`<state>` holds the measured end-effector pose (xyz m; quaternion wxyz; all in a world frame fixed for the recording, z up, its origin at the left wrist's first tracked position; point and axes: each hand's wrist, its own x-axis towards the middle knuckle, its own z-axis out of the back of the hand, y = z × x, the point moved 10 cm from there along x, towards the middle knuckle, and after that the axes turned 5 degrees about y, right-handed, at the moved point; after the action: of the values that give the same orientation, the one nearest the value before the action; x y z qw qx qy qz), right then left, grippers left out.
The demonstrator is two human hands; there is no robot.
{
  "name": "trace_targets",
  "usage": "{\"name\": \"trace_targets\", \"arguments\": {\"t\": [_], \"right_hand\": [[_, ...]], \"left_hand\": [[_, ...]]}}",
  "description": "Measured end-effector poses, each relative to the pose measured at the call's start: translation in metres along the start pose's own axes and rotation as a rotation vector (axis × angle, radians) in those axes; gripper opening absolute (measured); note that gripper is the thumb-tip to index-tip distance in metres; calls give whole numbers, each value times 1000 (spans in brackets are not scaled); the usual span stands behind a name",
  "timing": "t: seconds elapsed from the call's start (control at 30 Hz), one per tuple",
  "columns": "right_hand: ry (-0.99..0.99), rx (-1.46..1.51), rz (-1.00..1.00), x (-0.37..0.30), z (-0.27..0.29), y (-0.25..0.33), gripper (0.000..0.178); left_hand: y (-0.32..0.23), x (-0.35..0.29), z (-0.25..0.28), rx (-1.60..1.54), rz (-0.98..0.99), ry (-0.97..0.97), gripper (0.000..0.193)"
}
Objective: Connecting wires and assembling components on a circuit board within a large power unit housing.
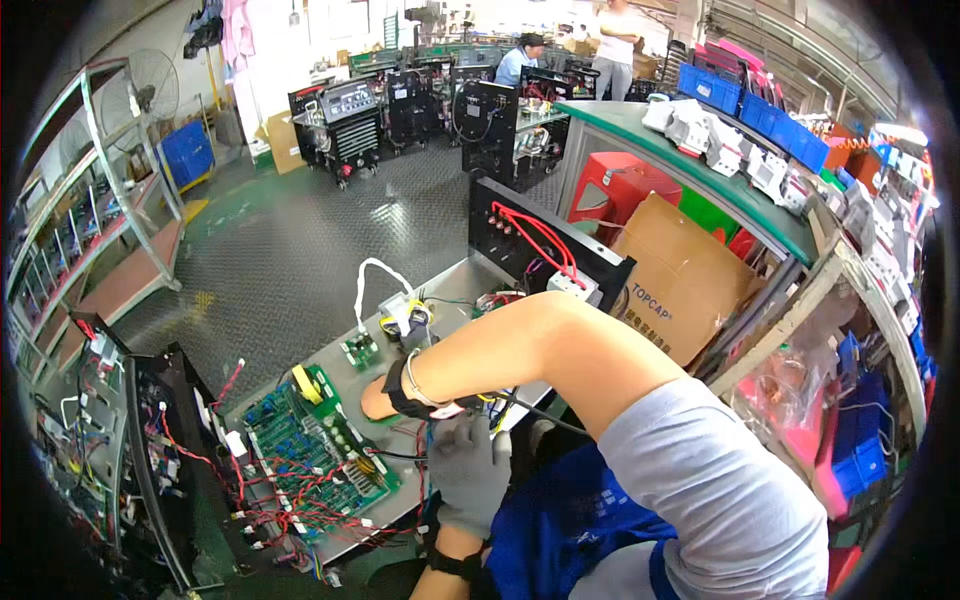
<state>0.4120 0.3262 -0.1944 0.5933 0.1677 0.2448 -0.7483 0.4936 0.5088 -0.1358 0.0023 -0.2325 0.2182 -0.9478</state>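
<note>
My right forearm reaches across from the right over a metal chassis plate (340, 385). Only a small part of my right hand (377, 400) shows past a black wrist strap, and its fingers are hidden. Below it, my left hand (466, 470) wears a grey glove, its fingers bent in among wires at the plate's near edge; what they hold is hidden. A dark cable (545, 408) runs rightward from there. Left of my hands, a large green circuit board (310, 440) carries red wires and a yellow coil. A small circuit board (359, 350) lies beyond my right hand.
A black panel with red cables (535, 240) rises at the plate's far end. More open black chassis (160, 450) stand at the left. On the right are a cardboard box (680, 275), a green-topped bench (640, 125) and blue bins (860, 450). Two people are in the distance.
</note>
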Motion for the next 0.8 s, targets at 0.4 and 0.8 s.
{"name": "trace_targets", "arguments": {"t": [0.4,0.8], "right_hand": [[-130,113,319,-86,101,-55,35],[-303,1781,744,-195,106,-56,32]], "left_hand": [[17,12,16,-333,39,-123,26],[96,7,50,-1076,474,-486,24]]}}
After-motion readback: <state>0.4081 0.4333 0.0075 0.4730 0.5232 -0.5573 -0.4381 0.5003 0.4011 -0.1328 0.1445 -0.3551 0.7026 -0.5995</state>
